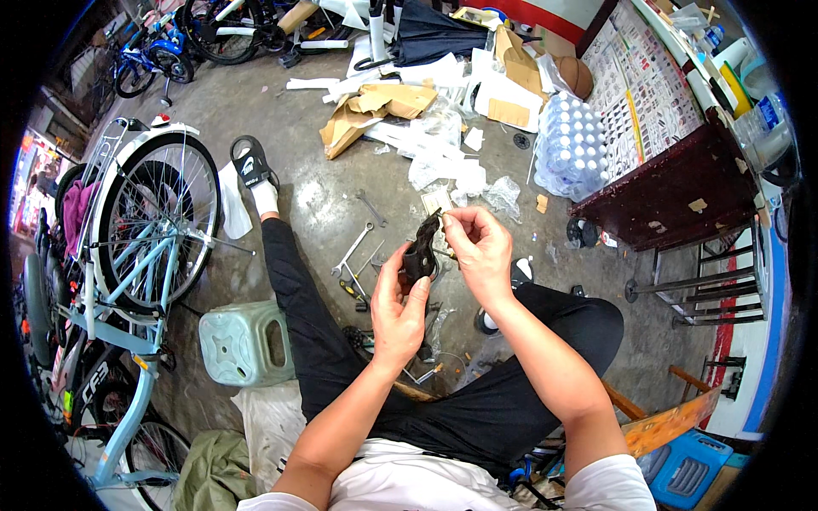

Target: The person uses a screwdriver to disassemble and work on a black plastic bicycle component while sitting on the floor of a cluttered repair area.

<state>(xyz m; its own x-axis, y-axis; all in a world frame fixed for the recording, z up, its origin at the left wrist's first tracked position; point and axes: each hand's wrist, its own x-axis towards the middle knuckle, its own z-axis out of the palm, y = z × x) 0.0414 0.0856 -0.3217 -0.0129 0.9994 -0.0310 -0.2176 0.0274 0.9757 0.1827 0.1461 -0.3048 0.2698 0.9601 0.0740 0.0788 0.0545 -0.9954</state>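
Observation:
Between my hands, above the floor and my spread legs, is a dark, curved part [419, 258], black and greasy-looking, its exact kind unclear. My left hand [398, 319] grips it from below, thumb on one side and fingers on the other. At its upper end my right hand [479, 255] is closed in a pinch; whatever small piece sits between thumb and fingertip is too small to name. Beyond the hands, a combination wrench [352, 249] and a shorter open-ended wrench [371, 209] lie on the concrete, with more small tools just left of the held part.
A pale green plastic stool [245, 345] stands at my left, beside an upturned light-blue bicycle [136, 271]. Cardboard and plastic scraps [388, 100] litter the floor ahead. Shrink-wrapped water bottles [569, 140] stand by a dark red cabinet [682, 179] at right, near a metal rack [707, 285].

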